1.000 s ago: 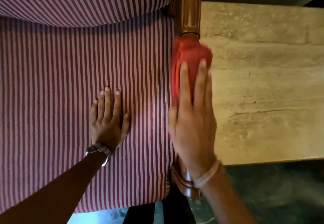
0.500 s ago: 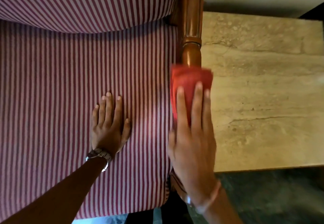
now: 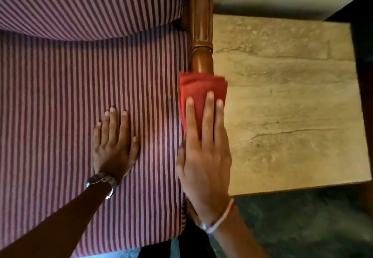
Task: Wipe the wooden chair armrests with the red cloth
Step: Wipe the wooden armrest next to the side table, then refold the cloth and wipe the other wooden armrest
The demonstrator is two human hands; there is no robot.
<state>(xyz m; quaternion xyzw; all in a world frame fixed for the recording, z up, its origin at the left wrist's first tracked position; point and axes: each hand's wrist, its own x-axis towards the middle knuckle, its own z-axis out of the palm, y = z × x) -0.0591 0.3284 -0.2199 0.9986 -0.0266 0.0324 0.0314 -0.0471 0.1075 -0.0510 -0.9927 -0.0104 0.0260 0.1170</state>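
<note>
My right hand lies flat, fingers straight and slightly spread, pressing the folded red cloth onto the wooden armrest — armrest's long axis runs away from me, front to back. Left hand w/ fingers together, palm down on the striped seat cushion — just beside.

One head cam, looking steeply down, close over chair seat & armrest; no 2nd view.

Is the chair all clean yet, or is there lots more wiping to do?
Not yet. The right hand is pressing the red cloth flat on one wooden armrest, so that one is in hand; shiny wood beyond the cloth may need a pass. The left hand just rests on the striped seat. No other armrest is in view, so whether it is wiped cannot be told.
</note>
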